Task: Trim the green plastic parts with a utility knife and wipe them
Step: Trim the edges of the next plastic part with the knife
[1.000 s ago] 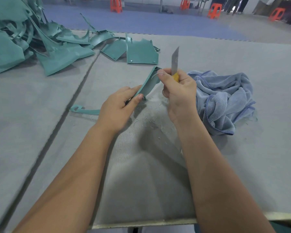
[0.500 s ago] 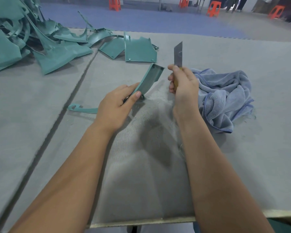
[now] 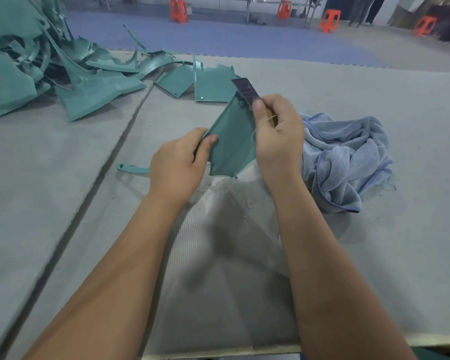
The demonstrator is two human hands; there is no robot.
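A green plastic part (image 3: 231, 141) stands tilted over the middle of the grey table. My left hand (image 3: 178, 165) grips its near left edge, thumb on the face. My right hand (image 3: 277, 136) grips a utility knife (image 3: 247, 93) with a yellow handle; the dark blade lies against the part's upper right corner, my thumb on the blade's back. A crumpled blue cloth (image 3: 346, 157) lies just right of my right hand. A thin green strip (image 3: 131, 168) lies left of my left hand.
A big heap of green plastic parts (image 3: 37, 68) fills the far left of the table, with flat pieces (image 3: 213, 81) reaching toward the middle. Pale shavings (image 3: 234, 193) litter the felt below the part. Orange stools (image 3: 178, 10) stand on the floor beyond. The table's near edge (image 3: 218, 353) runs below my forearms.
The part has turned so its broad face shows. My right hand brought the knife, held upright and apart before, down onto the part's upper right corner.
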